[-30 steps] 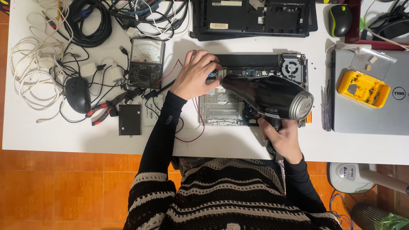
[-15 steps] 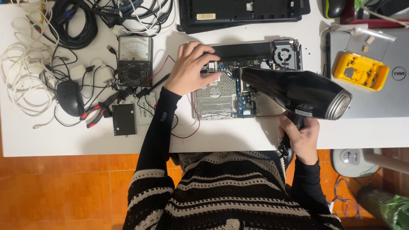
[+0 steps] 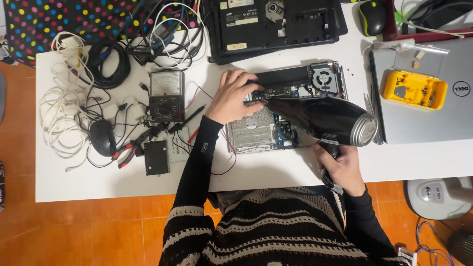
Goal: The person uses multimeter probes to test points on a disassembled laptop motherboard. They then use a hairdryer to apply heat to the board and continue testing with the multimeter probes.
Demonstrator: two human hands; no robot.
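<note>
1. A white table (image 3: pixel 276 172) fills most of the view, evenly lit, with soft shadows under the clutter on it.
2. Below its near edge lies a floor (image 3: pixel 98 231) of orange-brown tiles with pale grout lines.
3. A dark cloth with coloured polka dots (image 3: pixel 64 19) sits at the table's far left corner.

home repair bench: opened laptop (image 3: pixel 286 111), multimeter (image 3: pixel 166 95), cables (image 3: pixel 106 61).
</note>
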